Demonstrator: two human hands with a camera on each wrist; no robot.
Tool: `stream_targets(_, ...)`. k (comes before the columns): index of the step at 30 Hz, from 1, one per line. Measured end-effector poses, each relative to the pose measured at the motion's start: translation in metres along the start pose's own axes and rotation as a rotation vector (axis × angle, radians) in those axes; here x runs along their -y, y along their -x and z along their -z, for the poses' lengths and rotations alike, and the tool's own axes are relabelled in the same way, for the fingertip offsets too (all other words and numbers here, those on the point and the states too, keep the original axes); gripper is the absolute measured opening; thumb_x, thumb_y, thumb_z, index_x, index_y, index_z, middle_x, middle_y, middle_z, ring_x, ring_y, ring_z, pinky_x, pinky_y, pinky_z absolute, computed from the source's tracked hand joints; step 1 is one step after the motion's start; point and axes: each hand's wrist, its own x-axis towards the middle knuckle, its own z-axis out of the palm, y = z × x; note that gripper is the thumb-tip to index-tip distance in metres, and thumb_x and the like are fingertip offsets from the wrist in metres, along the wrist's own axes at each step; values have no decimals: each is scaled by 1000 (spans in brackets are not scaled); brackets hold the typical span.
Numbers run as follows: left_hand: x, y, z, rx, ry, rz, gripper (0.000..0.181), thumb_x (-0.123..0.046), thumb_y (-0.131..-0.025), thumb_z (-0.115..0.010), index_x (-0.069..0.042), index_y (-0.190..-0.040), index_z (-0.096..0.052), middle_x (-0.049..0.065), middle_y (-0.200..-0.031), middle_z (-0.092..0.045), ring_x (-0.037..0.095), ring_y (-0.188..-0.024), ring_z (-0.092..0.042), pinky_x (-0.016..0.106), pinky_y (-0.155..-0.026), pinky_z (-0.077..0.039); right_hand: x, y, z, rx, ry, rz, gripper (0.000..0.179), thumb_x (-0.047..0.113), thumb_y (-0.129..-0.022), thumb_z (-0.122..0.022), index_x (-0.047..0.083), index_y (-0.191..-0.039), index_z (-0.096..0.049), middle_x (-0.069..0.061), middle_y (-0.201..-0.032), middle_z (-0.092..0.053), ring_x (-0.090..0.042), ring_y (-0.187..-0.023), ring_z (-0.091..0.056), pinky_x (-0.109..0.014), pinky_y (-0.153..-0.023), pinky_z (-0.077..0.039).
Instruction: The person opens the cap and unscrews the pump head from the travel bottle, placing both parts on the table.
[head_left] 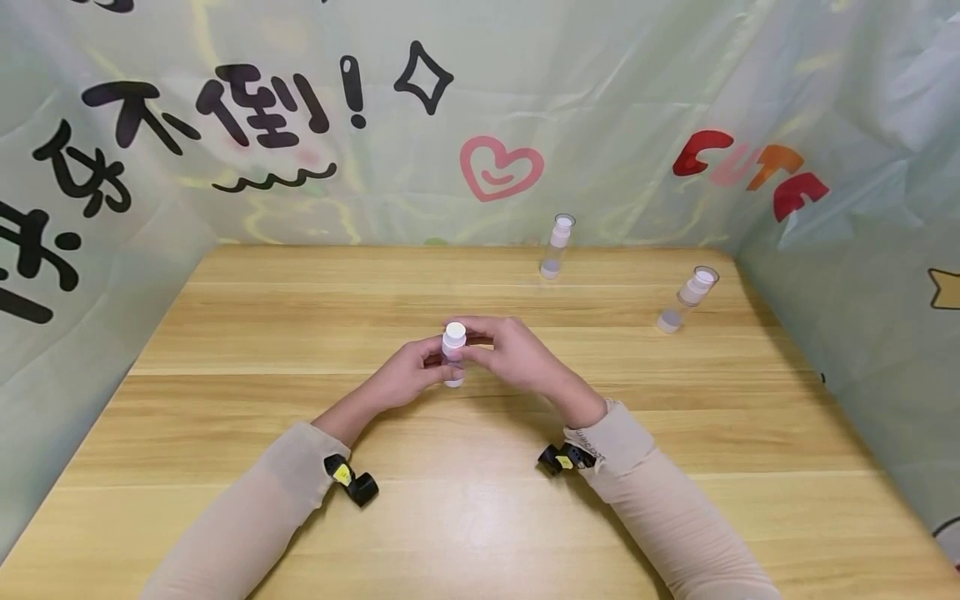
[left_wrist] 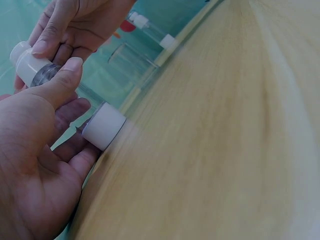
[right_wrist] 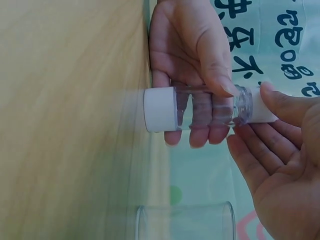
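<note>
A small clear bottle (head_left: 453, 358) with a white base and a white top stands upright on the table between both hands. My left hand (head_left: 405, 375) holds its clear body, fingers behind and thumb in front, as the right wrist view shows. My right hand (head_left: 517, 354) pinches the white top (right_wrist: 260, 105) between thumb and fingers. Close beside, a clear cylindrical cap (left_wrist: 132, 62) stands on the table; the right wrist view catches part of this cap (right_wrist: 185, 222). In the head view the right hand seems to hide it.
Two similar bottles with clear caps on stand farther off: one bottle (head_left: 557, 247) at the table's back edge, another bottle (head_left: 686, 300) to the right. The wooden table (head_left: 300, 317) is bordered by a printed cloth (head_left: 600, 108) at the back and sides.
</note>
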Motion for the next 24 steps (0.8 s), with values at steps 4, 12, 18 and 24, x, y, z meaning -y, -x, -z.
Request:
stream_targets(4, 1, 1, 1, 0, 14, 2, 40, -18, -92, -71, -4, -128, -61, 11, -124, -64, 23, -110, -62, 38, -94, -52, -2, 0, 3, 24, -2, -11, 38, 8, -93, -67, 0, -129, -62, -12, -124, -65, -21, -108, -65, -34, -93, -53)
stream_targets(12, -2, 2, 2, 10, 44, -14, 43, -24, -92, -71, -5, -128, -61, 10, -122, -66, 22, -108, -63, 36, -91, -53, -3, -1, 8, 19, 2, -24, 36, 8, -92, -67, 4, -128, -64, -9, -119, -68, -17, -108, -65, -28, -92, -52)
stream_targets(18, -2, 1, 2, 5, 44, -18, 41, -19, -92, -71, -3, -128, -60, 12, -123, -65, 23, -109, -63, 36, -93, -53, -3, -1, 10, 37, -14, -30, 39, 9, -91, -70, 2, -128, -63, -11, -120, -67, -19, -107, -65, -31, -93, -53)
stream_targets(24, 0, 0, 2, 11, 44, -22, 37, -22, -92, -70, -5, -125, -62, 11, -120, -65, 23, -108, -62, 38, -92, -52, 1, 0, 10, 1, 38, -28, 47, 16, -89, -74, 3, -132, -60, -9, -126, -65, -22, -109, -64, -34, -97, -50)
